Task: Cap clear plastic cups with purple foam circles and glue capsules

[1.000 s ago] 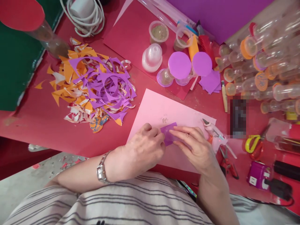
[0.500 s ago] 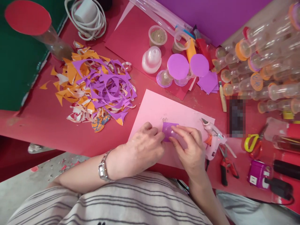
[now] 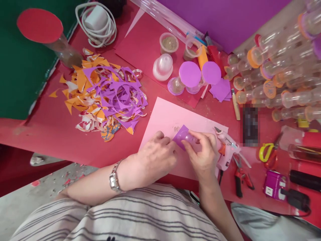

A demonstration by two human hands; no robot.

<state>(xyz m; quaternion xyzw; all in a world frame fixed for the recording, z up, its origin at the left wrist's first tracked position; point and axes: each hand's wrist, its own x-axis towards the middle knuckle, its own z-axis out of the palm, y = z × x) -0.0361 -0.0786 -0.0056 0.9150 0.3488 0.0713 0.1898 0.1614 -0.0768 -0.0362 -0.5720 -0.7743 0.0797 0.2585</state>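
Note:
Over a sheet of pink paper, a small purple square of foam or paper is set at a slant. On it rests a clear plastic piece with a rounded, cup-like shape, pinched between the thumb and fingers of my right hand. My left hand is closed, its curled fingertips at the square's left corner; the grip itself is partly hidden behind the knuckles. A pink glue gun lies just right of my right hand.
Purple and orange scraps are heaped at left. Behind the pink sheet stand clear containers topped with purple discs, beside purple squares. Pliers, scissors and stacked clear plastic tubes occupy the right.
The purple square has turned from lying straight to a diamond-like slant, along with the clear piece. My right hand has kept its pinch. The whole view has shifted slightly.

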